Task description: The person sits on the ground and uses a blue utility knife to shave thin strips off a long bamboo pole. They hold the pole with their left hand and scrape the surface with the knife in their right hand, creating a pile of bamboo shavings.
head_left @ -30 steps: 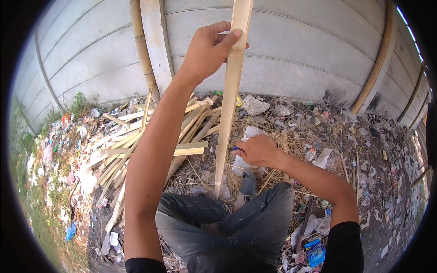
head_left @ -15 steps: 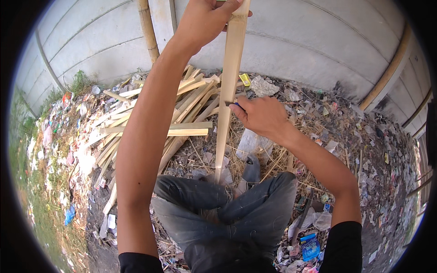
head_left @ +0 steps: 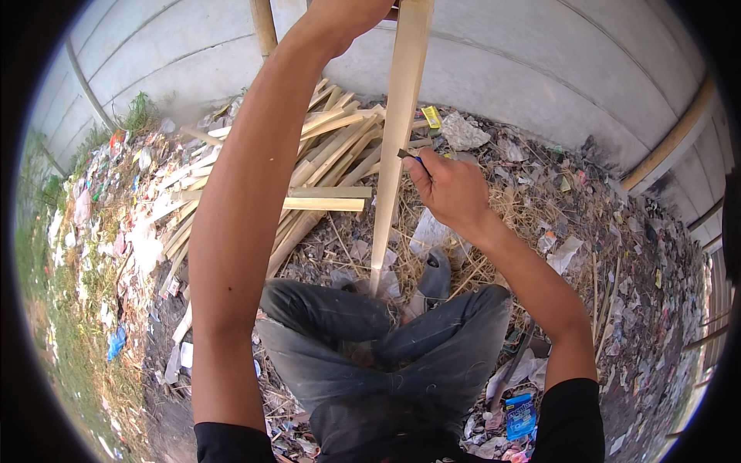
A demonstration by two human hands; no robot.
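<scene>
A long, pale bamboo strip [head_left: 398,116] stands nearly upright before me, its narrow lower end down by my crossed legs. My left hand [head_left: 351,21] is closed around its upper part at the top edge of the view, where most of the fingers are cut off. My right hand [head_left: 455,189] grips a small knife [head_left: 404,154] with a bit of blue handle showing. The short dark blade lies against or just beside the strip's right side, about midway down; exact contact cannot be made out.
A pile of split bamboo strips [head_left: 332,154] lies on the ground to the left. Scattered litter, dry straw and a pale rock [head_left: 465,133] surround me. A grey panel wall [head_left: 525,69] with bamboo poles rises ahead. A blue packet [head_left: 520,417] lies by my right side.
My right hand and the knife have shifted slightly up and right in view. The left hand has risen, partly leaving the frame. The view itself has also shifted a little.
</scene>
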